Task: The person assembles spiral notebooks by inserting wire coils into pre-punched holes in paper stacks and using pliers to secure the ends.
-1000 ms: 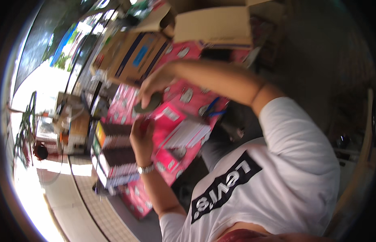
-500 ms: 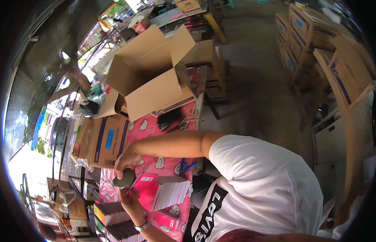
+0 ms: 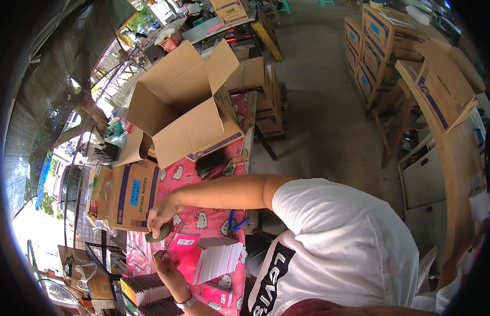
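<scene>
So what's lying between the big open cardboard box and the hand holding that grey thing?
In the head view, between the open box and the hand lies pink patterned table cover, with black combs near the box.

concrete floor (image 3: 318, 100) | stacked cartons (image 3: 384, 47) on wood racks | bright daylight left

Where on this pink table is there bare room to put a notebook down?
One bare patch of pink cloth lies between the upper hand and the blue pens. Elsewhere it is crowded: open carton above, printed box beside, open pink notebook and notebook stacks below.
</scene>
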`<state>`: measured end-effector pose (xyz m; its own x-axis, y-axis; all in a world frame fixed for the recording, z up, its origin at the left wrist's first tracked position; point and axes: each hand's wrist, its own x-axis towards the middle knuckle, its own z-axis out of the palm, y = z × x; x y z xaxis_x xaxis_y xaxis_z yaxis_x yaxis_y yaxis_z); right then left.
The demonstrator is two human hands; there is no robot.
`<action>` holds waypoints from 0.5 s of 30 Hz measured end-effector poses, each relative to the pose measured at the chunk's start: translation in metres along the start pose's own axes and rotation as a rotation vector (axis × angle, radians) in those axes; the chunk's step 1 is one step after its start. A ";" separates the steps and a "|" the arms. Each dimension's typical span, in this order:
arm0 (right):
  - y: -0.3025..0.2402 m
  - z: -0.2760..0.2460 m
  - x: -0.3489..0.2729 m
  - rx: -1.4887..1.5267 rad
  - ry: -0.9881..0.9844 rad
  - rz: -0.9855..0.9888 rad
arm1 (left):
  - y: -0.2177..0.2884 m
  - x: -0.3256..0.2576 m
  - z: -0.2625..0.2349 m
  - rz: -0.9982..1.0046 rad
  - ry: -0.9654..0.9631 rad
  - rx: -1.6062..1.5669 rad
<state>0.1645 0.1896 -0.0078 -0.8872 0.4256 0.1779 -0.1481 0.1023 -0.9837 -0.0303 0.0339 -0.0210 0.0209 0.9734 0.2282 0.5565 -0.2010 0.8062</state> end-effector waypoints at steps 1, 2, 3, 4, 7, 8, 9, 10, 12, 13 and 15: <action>0.000 0.002 0.002 0.002 -0.005 -0.005 | -0.005 -0.001 -0.001 0.004 0.006 -0.001; -0.001 0.005 0.004 0.004 -0.010 -0.010 | -0.009 -0.002 -0.003 0.008 0.013 -0.001; -0.002 0.007 0.006 0.007 -0.015 -0.012 | -0.010 -0.003 -0.004 0.009 0.019 -0.003; -0.002 0.007 0.006 0.035 -0.017 0.008 | -0.010 -0.004 -0.004 0.042 0.024 0.033; -0.001 0.004 0.008 -0.020 -0.020 0.014 | -0.003 -0.007 0.001 0.090 0.027 0.068; 0.001 0.003 0.007 -0.037 -0.012 0.002 | 0.002 -0.007 0.003 0.070 0.025 0.032; 0.003 0.005 0.007 -0.050 -0.008 -0.012 | 0.004 -0.008 0.002 0.044 0.024 0.000; 0.003 0.007 0.007 -0.063 -0.004 -0.025 | 0.004 -0.007 0.001 0.002 0.027 -0.055; 0.003 0.009 0.007 -0.061 -0.023 -0.017 | 0.006 -0.006 0.000 -0.078 0.031 -0.165; 0.003 0.010 0.006 -0.061 -0.032 -0.013 | 0.008 -0.005 0.002 -0.084 0.046 -0.173; 0.003 0.013 0.002 0.124 -0.041 -0.010 | 0.010 -0.006 0.003 -0.101 0.085 -0.187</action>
<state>0.1570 0.1793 -0.0107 -0.9022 0.3875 0.1893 -0.2081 -0.0067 -0.9781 -0.0220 0.0265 -0.0162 -0.1013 0.9784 0.1804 0.3885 -0.1280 0.9125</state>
